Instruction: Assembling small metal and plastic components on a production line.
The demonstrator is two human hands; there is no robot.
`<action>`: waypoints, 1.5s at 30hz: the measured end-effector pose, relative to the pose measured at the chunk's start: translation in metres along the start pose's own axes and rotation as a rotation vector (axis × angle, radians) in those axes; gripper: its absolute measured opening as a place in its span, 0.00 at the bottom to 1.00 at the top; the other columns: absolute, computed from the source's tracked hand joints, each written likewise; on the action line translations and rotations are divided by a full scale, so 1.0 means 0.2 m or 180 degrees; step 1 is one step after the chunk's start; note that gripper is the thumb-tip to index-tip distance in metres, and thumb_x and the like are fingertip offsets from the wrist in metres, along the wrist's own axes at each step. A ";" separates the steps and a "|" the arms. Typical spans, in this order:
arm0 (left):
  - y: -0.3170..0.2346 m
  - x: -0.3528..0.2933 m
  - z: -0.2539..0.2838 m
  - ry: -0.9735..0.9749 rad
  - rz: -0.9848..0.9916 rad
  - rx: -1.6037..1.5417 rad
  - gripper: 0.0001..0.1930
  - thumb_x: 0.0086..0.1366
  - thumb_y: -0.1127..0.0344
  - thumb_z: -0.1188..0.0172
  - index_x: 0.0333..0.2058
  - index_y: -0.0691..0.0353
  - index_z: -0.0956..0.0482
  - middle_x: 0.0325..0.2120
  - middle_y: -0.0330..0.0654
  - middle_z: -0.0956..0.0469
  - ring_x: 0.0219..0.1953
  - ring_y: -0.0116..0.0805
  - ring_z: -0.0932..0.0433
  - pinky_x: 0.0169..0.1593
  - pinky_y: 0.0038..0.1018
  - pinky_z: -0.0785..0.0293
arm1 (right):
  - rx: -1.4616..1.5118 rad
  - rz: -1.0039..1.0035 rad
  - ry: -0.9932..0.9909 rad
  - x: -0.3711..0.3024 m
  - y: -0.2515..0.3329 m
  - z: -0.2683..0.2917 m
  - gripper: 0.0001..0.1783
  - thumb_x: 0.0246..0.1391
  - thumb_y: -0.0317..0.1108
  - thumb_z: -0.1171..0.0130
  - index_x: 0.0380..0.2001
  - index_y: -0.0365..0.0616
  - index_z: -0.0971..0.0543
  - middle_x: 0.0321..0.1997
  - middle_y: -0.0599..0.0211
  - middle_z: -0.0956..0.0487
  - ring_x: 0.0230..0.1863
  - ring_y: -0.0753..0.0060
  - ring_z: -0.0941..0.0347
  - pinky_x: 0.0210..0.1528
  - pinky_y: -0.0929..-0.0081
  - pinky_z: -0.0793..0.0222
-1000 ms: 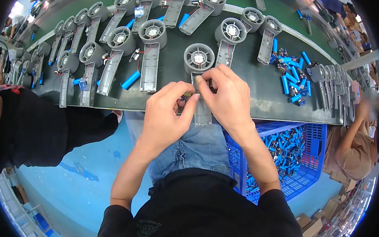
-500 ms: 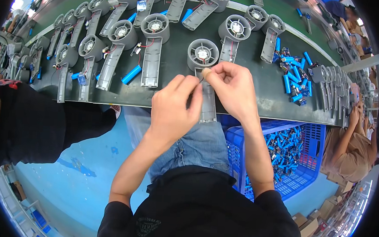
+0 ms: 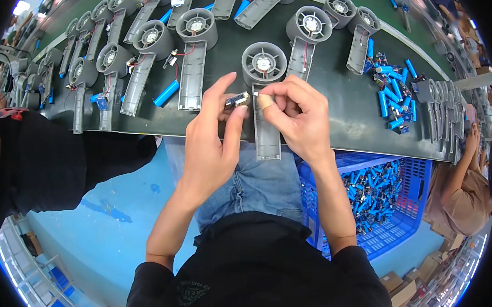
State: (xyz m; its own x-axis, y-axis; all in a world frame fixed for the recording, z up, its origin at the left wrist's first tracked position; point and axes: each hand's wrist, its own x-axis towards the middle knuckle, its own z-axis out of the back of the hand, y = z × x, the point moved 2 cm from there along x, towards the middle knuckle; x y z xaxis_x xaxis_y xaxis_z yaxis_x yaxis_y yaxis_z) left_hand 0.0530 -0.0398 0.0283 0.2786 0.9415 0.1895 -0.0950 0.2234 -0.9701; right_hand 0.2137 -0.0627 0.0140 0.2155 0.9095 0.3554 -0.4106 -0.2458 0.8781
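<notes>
A grey handheld fan housing (image 3: 268, 138) lies in front of me, its round fan head (image 3: 264, 64) away from me and its open handle toward me over the table edge. To the left of the handle, my left hand (image 3: 208, 137) holds a small circuit board (image 3: 237, 100) between thumb and fingers. My right hand (image 3: 302, 115), a tan wrap on one finger, is closed in a pinch over the handle's upper end. A small white piece, perhaps a wire connector, shows at its fingertips; the rest of what it grips is hidden.
Several similar fan housings (image 3: 193, 66) cover the table, some with boards and blue cells wired on. Right of my hands lies a pile of blue cells with boards (image 3: 393, 92). Below the table edge stands a blue crate (image 3: 418, 192) full of them. People sit on both sides.
My hands have drawn apart. The left hand has opened its thumb away from the handle and now shows the circuit board. My right hand stays pinched near the handle top.
</notes>
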 end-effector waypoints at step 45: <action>0.07 0.00 0.02 -0.0038 -0.0287 0.0510 0.17 0.60 0.80 0.35 0.49 0.67 0.18 0.40 0.50 0.15 0.39 0.33 0.15 0.43 0.25 0.21 | -0.0199 0.0321 -0.0114 0.00 0.00 -0.02 0.06 0.51 0.23 0.34 0.34 0.38 0.18 0.28 0.77 0.32 0.21 0.90 0.45 0.21 0.84 0.50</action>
State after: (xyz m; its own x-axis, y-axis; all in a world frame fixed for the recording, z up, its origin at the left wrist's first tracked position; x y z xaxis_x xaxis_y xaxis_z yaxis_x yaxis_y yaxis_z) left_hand 0.0489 -0.0358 0.0158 0.2816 0.9186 0.2773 -0.2214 0.3434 -0.9127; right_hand 0.2095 -0.0616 0.0122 0.2014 0.8685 0.4530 -0.4859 -0.3129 0.8161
